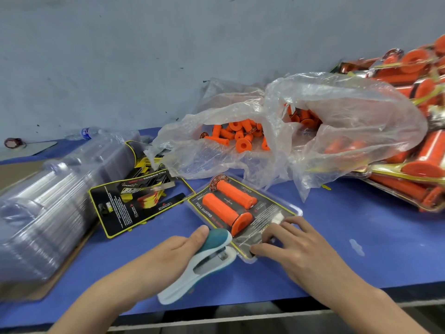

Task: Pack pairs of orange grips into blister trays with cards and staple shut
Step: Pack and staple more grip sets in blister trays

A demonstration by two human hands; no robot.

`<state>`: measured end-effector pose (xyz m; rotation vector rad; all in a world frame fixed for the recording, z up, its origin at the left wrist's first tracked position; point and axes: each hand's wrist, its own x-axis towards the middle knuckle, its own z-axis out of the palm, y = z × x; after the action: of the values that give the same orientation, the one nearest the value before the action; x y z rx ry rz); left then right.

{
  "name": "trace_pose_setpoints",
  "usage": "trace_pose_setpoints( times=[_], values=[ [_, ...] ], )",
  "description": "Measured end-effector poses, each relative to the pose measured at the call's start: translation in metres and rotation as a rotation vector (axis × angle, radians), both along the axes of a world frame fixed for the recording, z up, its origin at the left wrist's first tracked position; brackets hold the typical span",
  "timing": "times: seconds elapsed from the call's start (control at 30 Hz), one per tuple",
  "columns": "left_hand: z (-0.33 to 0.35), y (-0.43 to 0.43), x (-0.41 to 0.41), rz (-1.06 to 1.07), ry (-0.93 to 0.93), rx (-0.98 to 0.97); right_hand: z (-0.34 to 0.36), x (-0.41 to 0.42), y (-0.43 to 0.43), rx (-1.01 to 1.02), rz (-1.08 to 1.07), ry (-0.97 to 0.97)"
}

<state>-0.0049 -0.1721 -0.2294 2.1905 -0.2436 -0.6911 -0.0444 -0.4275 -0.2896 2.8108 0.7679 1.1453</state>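
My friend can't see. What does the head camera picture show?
A left hand holds a teal stapler at the edge of a blister pack of two orange grips, while the right hand presses it flat.

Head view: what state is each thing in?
Blister pack, filled with two grips, lying flat.
Stapler, gripped by left hand, mouth at pack's edge.
Right hand, fingers pressing pack down.
Plastic bag, open, loose grips inside.
Tray stack, nested, empty.
Bottle, lying on its side.

Blister tray (pixel 297 209) on table (pixel 349 225); cards (pixel 125 201) and stacked trays (pixel 55 201) left, bag (pixel 337 112) of grips (pixel 240 138) behind, packed trays (pixel 409 165) right.
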Motion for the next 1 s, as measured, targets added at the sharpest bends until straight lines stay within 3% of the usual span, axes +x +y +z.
trace_pose_setpoints(
  times=[0.47, 1.0],
  values=[
    [-0.016, -0.031, 0.005, 0.004, 0.211, -0.232, 0.0, -0.001, 0.0, 0.006, 0.068, 0.006],
    [-0.019, -0.041, 0.006, 0.054, 0.211, -0.205, -0.004, 0.002, -0.002, -0.038, 0.12, 0.005]
  ],
)
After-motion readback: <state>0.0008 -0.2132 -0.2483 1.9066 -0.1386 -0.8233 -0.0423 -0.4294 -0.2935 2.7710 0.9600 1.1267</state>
